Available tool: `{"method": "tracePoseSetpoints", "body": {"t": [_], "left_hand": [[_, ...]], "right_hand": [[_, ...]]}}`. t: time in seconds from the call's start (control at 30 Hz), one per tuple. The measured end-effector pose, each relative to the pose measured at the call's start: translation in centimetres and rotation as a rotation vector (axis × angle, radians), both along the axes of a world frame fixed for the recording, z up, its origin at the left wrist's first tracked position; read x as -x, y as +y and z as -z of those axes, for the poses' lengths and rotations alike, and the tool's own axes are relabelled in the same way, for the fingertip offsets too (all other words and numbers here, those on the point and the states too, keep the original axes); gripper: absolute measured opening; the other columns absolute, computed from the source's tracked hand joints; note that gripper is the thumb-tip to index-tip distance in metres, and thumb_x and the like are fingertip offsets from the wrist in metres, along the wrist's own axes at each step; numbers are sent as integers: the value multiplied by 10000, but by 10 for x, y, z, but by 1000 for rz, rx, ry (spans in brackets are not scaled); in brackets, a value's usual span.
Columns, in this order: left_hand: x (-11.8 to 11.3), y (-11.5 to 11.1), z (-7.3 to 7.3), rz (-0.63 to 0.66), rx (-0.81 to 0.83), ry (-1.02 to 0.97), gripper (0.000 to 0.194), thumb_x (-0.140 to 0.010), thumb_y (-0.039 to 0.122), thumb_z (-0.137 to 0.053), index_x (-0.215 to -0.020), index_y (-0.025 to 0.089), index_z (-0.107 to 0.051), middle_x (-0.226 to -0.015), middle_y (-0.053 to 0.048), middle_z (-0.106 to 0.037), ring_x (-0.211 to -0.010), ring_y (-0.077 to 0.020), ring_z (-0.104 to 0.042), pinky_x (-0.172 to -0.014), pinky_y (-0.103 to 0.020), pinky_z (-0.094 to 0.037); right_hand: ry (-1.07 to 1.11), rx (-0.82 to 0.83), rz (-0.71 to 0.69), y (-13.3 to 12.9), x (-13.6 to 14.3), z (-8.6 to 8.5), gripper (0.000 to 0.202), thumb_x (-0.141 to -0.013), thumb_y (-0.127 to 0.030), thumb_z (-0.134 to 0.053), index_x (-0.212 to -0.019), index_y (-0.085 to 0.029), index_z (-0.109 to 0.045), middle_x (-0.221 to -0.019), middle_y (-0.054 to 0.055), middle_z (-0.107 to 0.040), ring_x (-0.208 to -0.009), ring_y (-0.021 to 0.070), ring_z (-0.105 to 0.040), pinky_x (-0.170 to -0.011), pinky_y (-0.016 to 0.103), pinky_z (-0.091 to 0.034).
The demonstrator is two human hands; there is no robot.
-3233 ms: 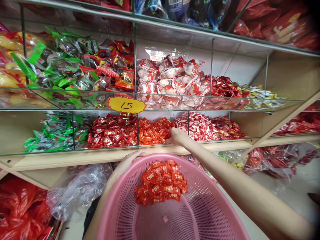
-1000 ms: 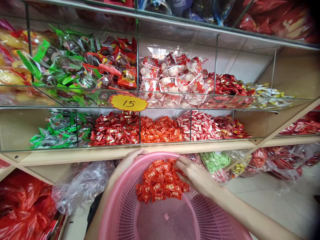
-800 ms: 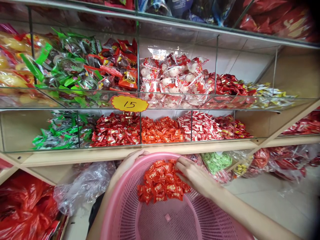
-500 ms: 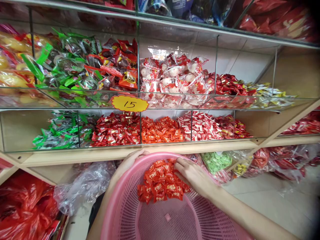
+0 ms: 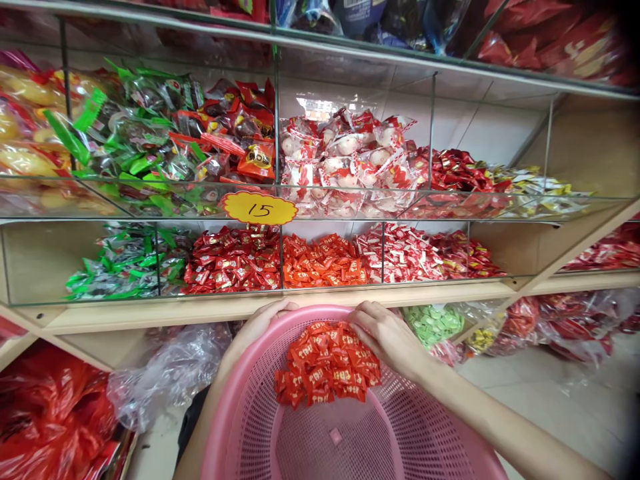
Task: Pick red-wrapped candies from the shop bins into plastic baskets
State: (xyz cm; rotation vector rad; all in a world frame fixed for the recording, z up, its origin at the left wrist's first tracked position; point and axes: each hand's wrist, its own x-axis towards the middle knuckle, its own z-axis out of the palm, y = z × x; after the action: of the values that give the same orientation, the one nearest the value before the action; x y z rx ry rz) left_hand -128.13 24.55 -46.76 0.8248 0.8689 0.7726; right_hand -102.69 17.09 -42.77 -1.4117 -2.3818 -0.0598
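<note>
A pink plastic basket (image 5: 244, 373) with perforated walls is tilted towards me, its far rim close under the shelf edge. My left hand (image 5: 260, 323) grips the rim at the far left, the fingers partly hidden. A heap of red-orange wrapped candies (image 5: 325, 367) lies against the basket's far wall. My right hand (image 5: 383, 333) is at the far right of the rim, beside the heap, with bent fingers. Whatever is under those fingers is hidden. Similar orange-wrapped candies (image 5: 323, 261) fill a shelf compartment just beyond the basket.
Glass-fronted shelves hold several sorts of wrapped sweets, with a yellow price tag (image 5: 259, 209) on the glass. A wooden shelf edge (image 5: 150, 315) runs past the basket. Below are a clear plastic bag (image 5: 165, 373), a red bag (image 5: 55, 407) and green candies (image 5: 434, 323).
My right hand has moved up and slightly right, off the candy heap to the basket's far rim. The left hand and the basket hold their place.
</note>
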Motion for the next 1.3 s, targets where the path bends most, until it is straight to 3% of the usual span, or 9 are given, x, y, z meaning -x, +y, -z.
{"method": "tracePoseSetpoints", "body": {"t": [0.13,0.3,0.4,0.53,0.67,0.8,1.0,1.17,1.3], "left_hand": [[0,3,1,17,-15,27,294,-789,413,-599,-932,161,-648,-686,-38,-697,-561,-136,-631,-557,-220,-466],[-1,2,-3,-18,6,34,283,-781,389,-619,-938,155,-648,-690,-37,-705,-559,-138,-636,-576,-226,-477],[0,2,-4,0,10,28,302,-780,397,-617,-955,153,-649,-666,-34,-703,-532,-143,-630,-558,-233,-473],[1,4,-1,-10,12,55,315,-769,403,-628,-966,158,-653,-687,-38,-713,-520,-150,-631,-558,-245,-473],[2,5,3,-19,3,43,324,-762,414,-637,-956,155,-660,-722,-46,-718,-577,-149,-645,-595,-241,-480],[1,3,2,0,-1,-2,314,-777,427,-614,-947,167,-658,-692,-24,-704,-555,-131,-627,-569,-226,-461],[-2,-2,-6,-21,2,31,281,-782,392,-610,-923,154,-658,-636,-25,-688,-527,-128,-612,-566,-226,-446],[-2,-3,-6,3,9,11,320,-782,404,-602,-973,154,-656,-683,-39,-699,-564,-148,-632,-604,-249,-464],[-2,-2,-2,12,-24,-8,333,-770,437,-611,-949,161,-662,-706,-38,-701,-577,-146,-630,-622,-256,-469]], "right_hand": [[83,-41,5,25,3,-17,239,-917,-212,-380,-958,-166,-610,-884,82,-577,-829,186,-543,-754,322,-434],[197,5,-6,82,23,-34,154,-861,-195,-494,-946,-174,-620,-913,63,-605,-835,168,-560,-753,287,-428],[166,103,-51,111,46,-36,177,-797,-200,-598,-966,-167,-640,-923,66,-611,-856,174,-562,-766,282,-424],[102,244,36,132,66,-30,326,-688,-233,-721,-999,-164,-654,-972,83,-591,-875,188,-556,-768,279,-421],[154,305,110,138,65,-20,262,-680,-280,-727,-915,-172,-679,-920,65,-580,-823,171,-545,-729,260,-413],[229,319,90,137,59,-15,215,-677,-297,-723,-838,-160,-682,-817,38,-571,-758,153,-517,-695,254,-403],[491,165,13,133,57,-7,269,-665,-382,-715,-774,-144,-651,-802,29,-545,-720,135,-481,-690,268,-396],[904,180,-33,124,53,-14,348,-657,-467,-687,-774,-147,-618,-758,12,-570,-631,108,-448,-625,266,-390],[1092,241,-50,95,43,-28,332,-663,-441,-700,-815,-163,-597,-764,-1,-582,-641,104,-485,-640,273,-404]]}}
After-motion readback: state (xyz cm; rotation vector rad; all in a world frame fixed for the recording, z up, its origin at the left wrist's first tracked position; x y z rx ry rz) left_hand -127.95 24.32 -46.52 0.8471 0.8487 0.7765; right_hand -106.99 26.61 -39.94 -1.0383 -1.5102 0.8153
